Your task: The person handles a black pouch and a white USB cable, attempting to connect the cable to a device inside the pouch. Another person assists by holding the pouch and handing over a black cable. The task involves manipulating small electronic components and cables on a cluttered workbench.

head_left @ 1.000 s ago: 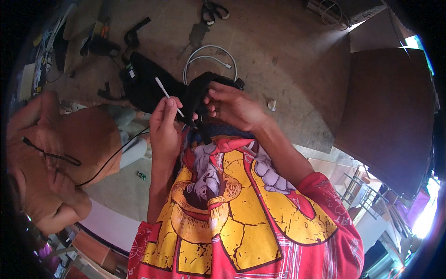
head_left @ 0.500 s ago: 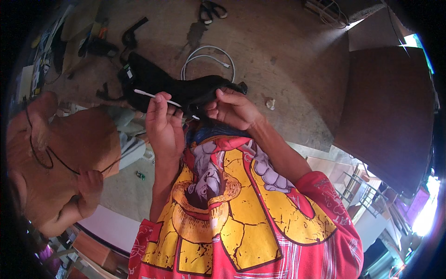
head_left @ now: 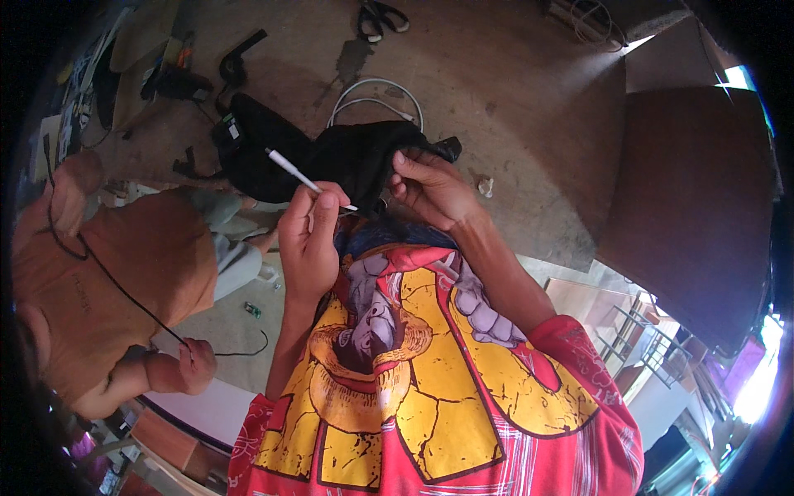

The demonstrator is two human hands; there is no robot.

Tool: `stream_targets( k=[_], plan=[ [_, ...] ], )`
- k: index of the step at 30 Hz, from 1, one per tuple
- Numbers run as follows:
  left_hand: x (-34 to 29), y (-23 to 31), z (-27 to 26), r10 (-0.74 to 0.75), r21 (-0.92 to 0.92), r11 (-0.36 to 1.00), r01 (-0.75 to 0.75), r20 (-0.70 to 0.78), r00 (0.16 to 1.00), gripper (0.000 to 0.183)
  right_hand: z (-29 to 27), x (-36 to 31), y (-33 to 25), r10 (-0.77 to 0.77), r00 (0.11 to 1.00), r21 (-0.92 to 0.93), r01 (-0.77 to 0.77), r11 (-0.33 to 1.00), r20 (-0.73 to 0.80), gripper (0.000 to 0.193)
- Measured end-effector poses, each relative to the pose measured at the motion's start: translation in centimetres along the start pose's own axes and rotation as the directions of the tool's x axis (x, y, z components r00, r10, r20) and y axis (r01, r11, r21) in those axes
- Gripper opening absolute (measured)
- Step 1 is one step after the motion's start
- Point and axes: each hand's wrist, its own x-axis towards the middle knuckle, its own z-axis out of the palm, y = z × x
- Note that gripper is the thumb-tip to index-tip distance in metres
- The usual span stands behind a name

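My left hand [head_left: 313, 236] pinches a thin white pen-like tool [head_left: 291, 169]; one end points up and left, the other toward a piece of black fabric [head_left: 356, 153]. The fabric lies bunched across the near side of the wooden table, and I cannot make out its exact kind. My right hand [head_left: 432, 186] grips its right part between thumb and fingers, with some fingertips hidden. A black item with a small pale label [head_left: 232, 129] sits at the fabric's left end.
Behind the fabric, a white cable [head_left: 389, 83] lies coiled on the table [head_left: 513, 107]. Scissors [head_left: 380, 18] rest at the far edge. A crumpled pale scrap [head_left: 485, 187] is right of my hand. At left, a person [head_left: 124, 256] holds a black cord [head_left: 132, 302].
My left hand has turned and shifted slightly right, tilting the white tool more steeply. The fabric's right part is bunched higher. The other person's near hand has moved right and down with the cord.
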Motion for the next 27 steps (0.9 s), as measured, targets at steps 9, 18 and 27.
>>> stream_targets(
  k=[9, 18, 27],
  plan=[
    [0.0, -2.8, 1.1, 0.143, -0.444, 0.876, -0.188, -0.134, 0.981, 0.018, 0.2, -1.6, 0.9, 0.028, 0.985, 0.334, -0.084, 0.939, 0.169, 0.013],
    [0.1, 2.6, -0.9, -0.155, 0.223, 0.964, 0.147, 0.017, 0.988, 0.023, -1.9, -0.3, 1.0, -0.178, 0.939, 0.143, 0.141, 0.980, 0.293, 0.014],
    [0.3, 4.5, 1.2, 0.065, -0.043, 0.997, -0.062, 0.056, 0.996, 0.035, -0.2, -2.0, 0.3, -0.038, 0.975, -0.054, 0.051, 0.997, 0.219, 0.016]
  ],
)
